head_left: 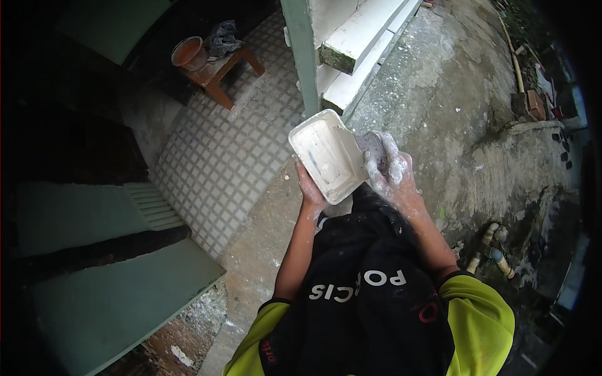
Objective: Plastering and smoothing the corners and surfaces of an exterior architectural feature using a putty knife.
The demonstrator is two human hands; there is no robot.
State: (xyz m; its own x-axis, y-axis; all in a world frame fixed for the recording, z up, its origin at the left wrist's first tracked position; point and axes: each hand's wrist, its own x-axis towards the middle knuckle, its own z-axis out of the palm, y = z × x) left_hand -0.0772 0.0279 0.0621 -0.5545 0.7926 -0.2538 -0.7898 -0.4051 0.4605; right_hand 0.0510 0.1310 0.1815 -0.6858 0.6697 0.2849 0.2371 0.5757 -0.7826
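A white rectangular plastic container (326, 152), smeared with pale paste and tilted, sits in front of my body. My left hand (307, 185) grips it from the left and underneath, fingers wrapped round its side. My right hand (393, 173), its fingers coated in white paste, is closed on a flat grey tool (367, 143), which looks like a scraper and meets the container's right edge. The tool's far end is hard to make out against the container.
White-painted ledges (360, 37) on a green frame (298, 59) stand ahead. A wooden stool (216, 84) carries an orange bucket (188, 53) and dark plastic (222, 37) on a tiled floor (219, 169). Pipes (492, 247) lie right, bricks (536, 103) farther back. Green panels (119, 301) edge the left.
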